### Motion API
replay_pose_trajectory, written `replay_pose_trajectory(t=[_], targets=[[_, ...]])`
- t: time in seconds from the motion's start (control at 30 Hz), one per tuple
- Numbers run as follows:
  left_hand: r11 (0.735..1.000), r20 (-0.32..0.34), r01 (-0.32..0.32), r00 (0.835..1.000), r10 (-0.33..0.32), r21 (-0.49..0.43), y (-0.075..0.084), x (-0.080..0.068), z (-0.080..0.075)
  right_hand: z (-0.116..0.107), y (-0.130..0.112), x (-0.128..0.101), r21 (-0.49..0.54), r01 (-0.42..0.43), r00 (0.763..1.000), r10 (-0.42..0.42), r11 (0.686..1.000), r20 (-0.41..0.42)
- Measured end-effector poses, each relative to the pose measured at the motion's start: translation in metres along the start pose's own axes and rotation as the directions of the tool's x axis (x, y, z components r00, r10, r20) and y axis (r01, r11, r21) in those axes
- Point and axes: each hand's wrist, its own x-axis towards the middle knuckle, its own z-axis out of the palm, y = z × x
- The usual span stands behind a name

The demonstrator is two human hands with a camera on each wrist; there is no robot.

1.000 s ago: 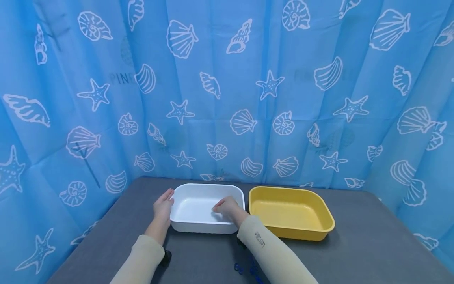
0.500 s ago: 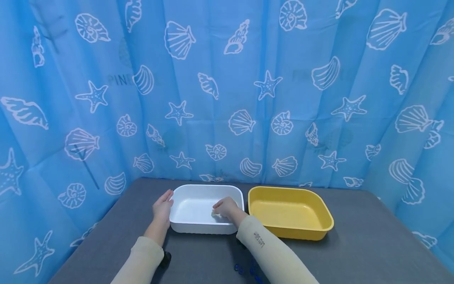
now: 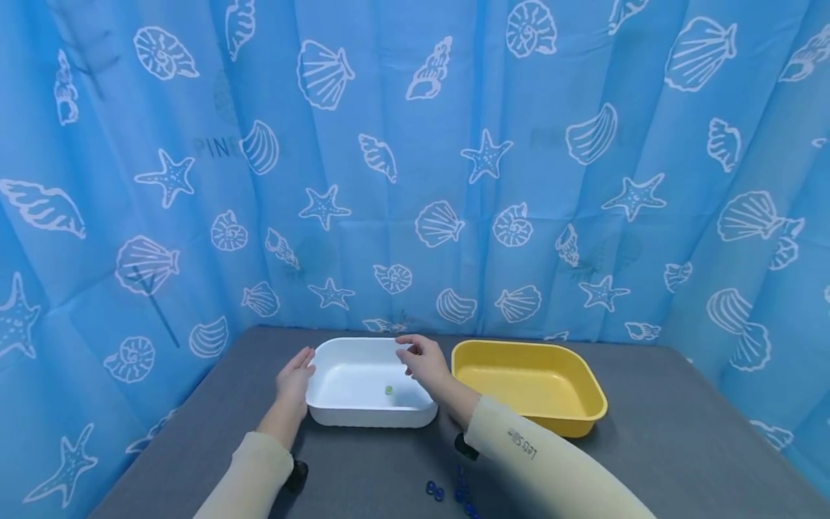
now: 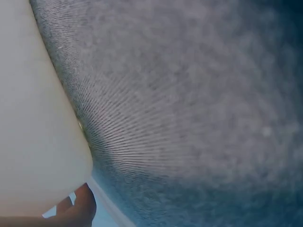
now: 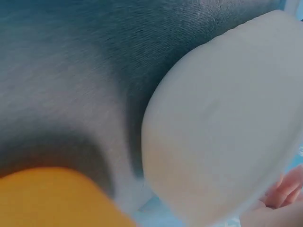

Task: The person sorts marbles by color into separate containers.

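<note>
A white tray stands at the back of the table, with a small pale green piece lying on its floor. At the tray's left side is my left hand, its fingers straight along the rim. My right hand hangs over the tray's right end, thumb and forefinger apart and nothing visible between them. Part of the right hand's fingers shows at the lower right of the right wrist view. Only a dark bit of the left hand shows in the left wrist view.
A yellow tray stands just right of the white one, partly behind the right forearm. Several small dark blue rings lie on the grey table nearer the front. A blue shell-patterned curtain surrounds the table's back and sides.
The right hand has let go of the pale green piece on the white tray's floor, and has risen and spread its fingers. The left hand keeps its place at the tray.
</note>
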Motion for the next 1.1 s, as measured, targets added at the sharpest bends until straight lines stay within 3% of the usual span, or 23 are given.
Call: replay_pose_trajectory(t=[0.27,0.47,0.67,0.83,1.1], targets=[[0.999,0.041,0.007,0.999,-0.005,-0.043,0.005,0.001,-0.001,-0.033,-0.003,-0.025,0.007,0.003,1.0,-0.003,1.0,-0.014],[0.999,0.031,0.0,1.0,0.001,-0.053,0.009,0.001,-0.003,-0.065,-0.001,-0.041,-0.018,0.028,0.999,-0.029,0.999,-0.033],[0.995,-0.028,-0.097,0.995,0.098,0.036,0.006,-0.003,-0.012,-0.103,0.003,-0.057,-0.084,0.049,0.997,-0.053,0.995,-0.053],[0.974,-0.039,-0.184,0.981,0.191,0.128,0.016,-0.013,-0.022,-0.138,0.008,-0.065,-0.167,0.064,0.989,-0.084,0.984,-0.12],[0.927,0.029,-0.272,0.961,0.274,0.259,0.029,-0.03,-0.037,-0.195,0.029,-0.079,-0.317,0.094,0.964,-0.166,0.944,-0.209]])
